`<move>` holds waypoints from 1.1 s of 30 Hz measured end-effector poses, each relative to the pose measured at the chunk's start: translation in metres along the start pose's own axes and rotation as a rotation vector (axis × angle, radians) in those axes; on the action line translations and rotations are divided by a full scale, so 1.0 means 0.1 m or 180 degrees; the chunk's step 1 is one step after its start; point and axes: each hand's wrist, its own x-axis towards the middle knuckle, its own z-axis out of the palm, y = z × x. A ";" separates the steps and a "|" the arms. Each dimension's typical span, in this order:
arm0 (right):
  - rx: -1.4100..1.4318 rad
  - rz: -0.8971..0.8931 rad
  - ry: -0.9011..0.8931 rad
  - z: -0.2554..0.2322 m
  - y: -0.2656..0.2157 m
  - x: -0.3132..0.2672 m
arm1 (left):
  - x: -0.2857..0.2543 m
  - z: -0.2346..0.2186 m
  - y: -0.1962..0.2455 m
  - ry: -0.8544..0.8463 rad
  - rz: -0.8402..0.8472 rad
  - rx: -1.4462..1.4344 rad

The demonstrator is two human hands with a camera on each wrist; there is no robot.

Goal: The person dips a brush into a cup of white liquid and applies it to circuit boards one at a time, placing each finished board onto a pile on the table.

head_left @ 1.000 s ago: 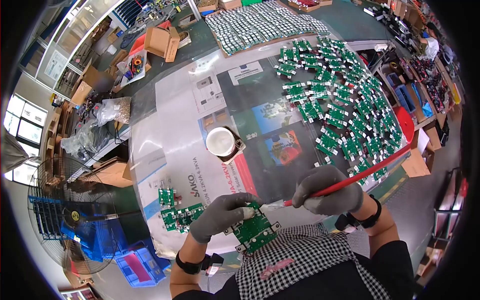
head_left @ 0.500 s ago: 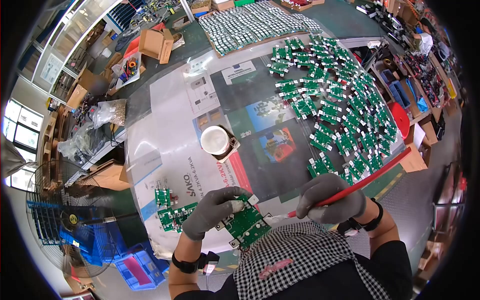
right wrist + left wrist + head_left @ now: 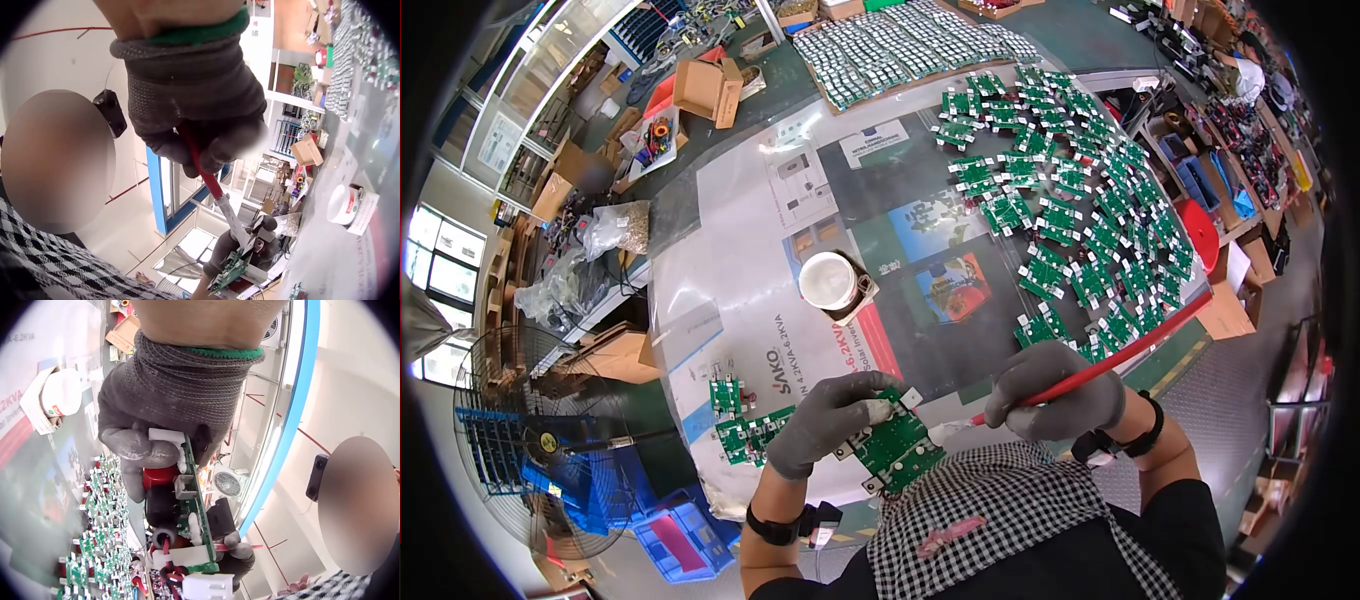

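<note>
Over the table's near edge, just in front of my checked apron (image 3: 990,515), my L hand (image 3: 825,422) grips a green PCB (image 3: 900,447), fingers & thumb curled on its upper L corner, hiding that bit. It's held tilted; L wrist view shows red & black parts on its underside. My R hand (image 3: 1062,392) is closed round a red-handled brush (image 3: 1145,343), pale tip aimed at the PCB's R edge; can't tell if it's touching. Handle's far end sticks out to the R, partly across my view of the table edge.

Beyond my hands, approx mid-table, a white tub (image 3: 828,281) stands w/ a cardboard holder (image 3: 862,300) against it. Lots of other PCBs (image 3: 1060,218) are spread over the R side; a small group of PCBs (image 3: 745,438) sits just L of my L hand. Far end: a tray w/ rows of small white-topped pcs (image 3: 910,50). Floor fan (image 3: 550,440) & blue crate (image 3: 675,540) are off the table, L side.
</note>
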 end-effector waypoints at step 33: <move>-0.1448 -0.1343 0.1367 0.04 0.15 -0.18 | 0.36 0.53 0.02 0.1183 0.1310 -0.2085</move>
